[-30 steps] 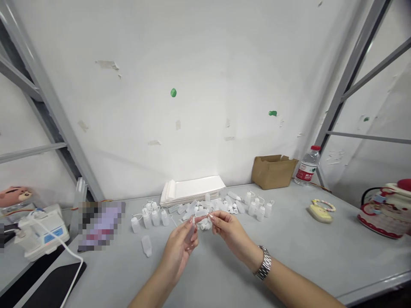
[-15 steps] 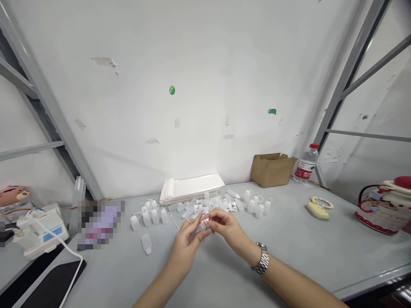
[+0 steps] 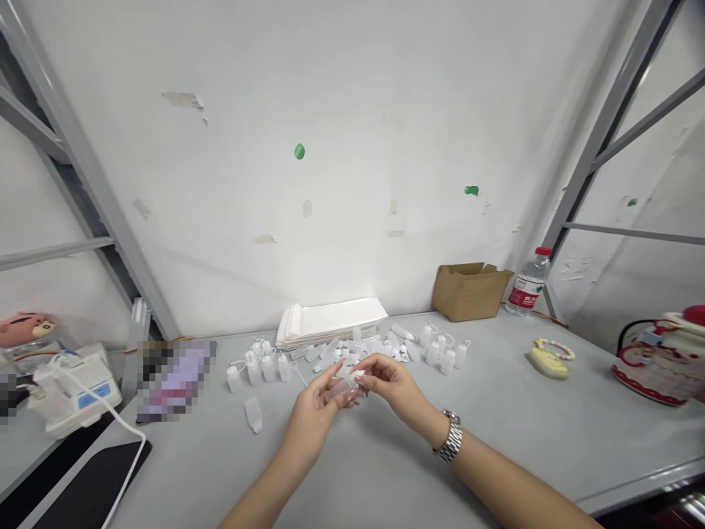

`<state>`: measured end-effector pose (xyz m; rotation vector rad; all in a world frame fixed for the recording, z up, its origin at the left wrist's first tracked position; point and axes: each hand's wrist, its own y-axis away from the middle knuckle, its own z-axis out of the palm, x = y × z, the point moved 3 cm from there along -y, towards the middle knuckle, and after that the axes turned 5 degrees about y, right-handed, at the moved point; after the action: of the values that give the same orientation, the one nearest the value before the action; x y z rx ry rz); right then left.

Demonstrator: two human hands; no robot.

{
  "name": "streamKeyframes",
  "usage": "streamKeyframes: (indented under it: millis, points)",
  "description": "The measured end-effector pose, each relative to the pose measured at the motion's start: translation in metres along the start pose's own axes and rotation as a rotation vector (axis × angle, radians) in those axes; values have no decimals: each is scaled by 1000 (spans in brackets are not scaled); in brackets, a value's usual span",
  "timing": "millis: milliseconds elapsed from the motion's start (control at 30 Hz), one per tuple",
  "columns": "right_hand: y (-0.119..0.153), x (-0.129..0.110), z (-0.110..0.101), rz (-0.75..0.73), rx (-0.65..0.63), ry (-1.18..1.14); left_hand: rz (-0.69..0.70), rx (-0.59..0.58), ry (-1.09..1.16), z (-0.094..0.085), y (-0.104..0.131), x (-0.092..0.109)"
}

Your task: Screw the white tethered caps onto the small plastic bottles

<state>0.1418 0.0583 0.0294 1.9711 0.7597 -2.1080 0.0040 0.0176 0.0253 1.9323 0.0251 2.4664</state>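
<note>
Head view: the left hand [image 3: 315, 404] is closed round a small bottle [image 3: 340, 387], which tilts between the two hands with its white top [image 3: 359, 375] towards the right; the right hand [image 3: 393, 386] has its fingertips pinched on that top. A second ago the hands were slightly apart; now they have met on this one bottle, so the work seems to be at its top end. The bottle is held up over the surface [image 3: 496, 426], just on the near side of the pile [image 3: 377, 347] of loose bottles. To the left stand capped bottles [image 3: 267, 369], with a lone bottle [image 3: 254, 415] lying nearer; to the right stands another cluster [image 3: 448, 361]. Farther off are a white stack [image 3: 338, 317] and a box [image 3: 471, 294].
</note>
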Motion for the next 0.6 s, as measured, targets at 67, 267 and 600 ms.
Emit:
streamKeyframes:
  millis: [67,267,600]
  points:
    - [-1,1,-2,-9,-4,12,-17,12,-10,-1,-1,0]
    - [-2,1,-5,-49,-83,24,-32,24,12,1,1,3]
    - [5,-3,-6,-117,-100,315,-23,48,51,0,3,1]
